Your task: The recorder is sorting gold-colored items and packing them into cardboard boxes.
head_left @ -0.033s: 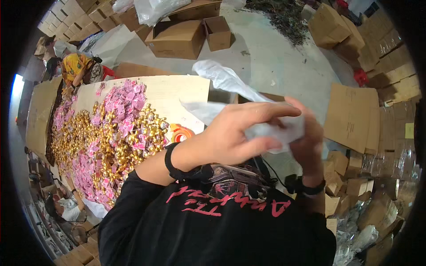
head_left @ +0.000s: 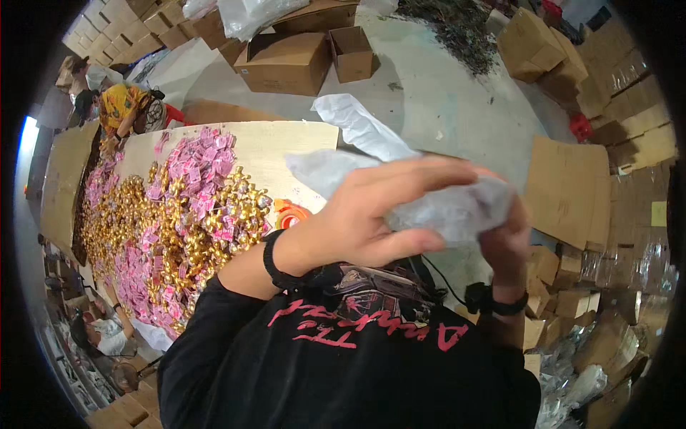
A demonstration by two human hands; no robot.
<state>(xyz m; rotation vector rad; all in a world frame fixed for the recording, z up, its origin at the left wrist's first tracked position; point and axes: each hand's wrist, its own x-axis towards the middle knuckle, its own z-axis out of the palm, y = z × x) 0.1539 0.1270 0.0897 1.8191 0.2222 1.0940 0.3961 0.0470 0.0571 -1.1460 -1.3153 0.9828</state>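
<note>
Head view: plastic bag (head_left: pixel 400 171) (crumpled) lengthwise upper-left.

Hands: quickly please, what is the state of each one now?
Left hand: closed on the clear plastic bag.
Right hand: grips the same bag from beneath.

— What packaging is in sight?

— A crumpled clear plastic bag (head_left: pixel 429 200), whitish and creased, held up in front of the person by the left hand (head_left: pixel 371 222) and the right hand (head_left: pixel 504 243), both closed on it.

— And on the desk?

— Small pink sachets (head_left: pixel 204 168) lie mixed with gold-wrapped sweets (head_left: pixel 179 236) across the pale wooden desk (head_left: pixel 286 146).

— Any boxes?

— Two open brown cardboard boxes (head_left: pixel 286 61) on the floor beyond the desk; stacked closed cartons (head_left: pixel 529 36) at the upper right; flattened cardboard sheets (head_left: pixel 568 186) to the right, near a yellow label (head_left: pixel 658 213).
</note>
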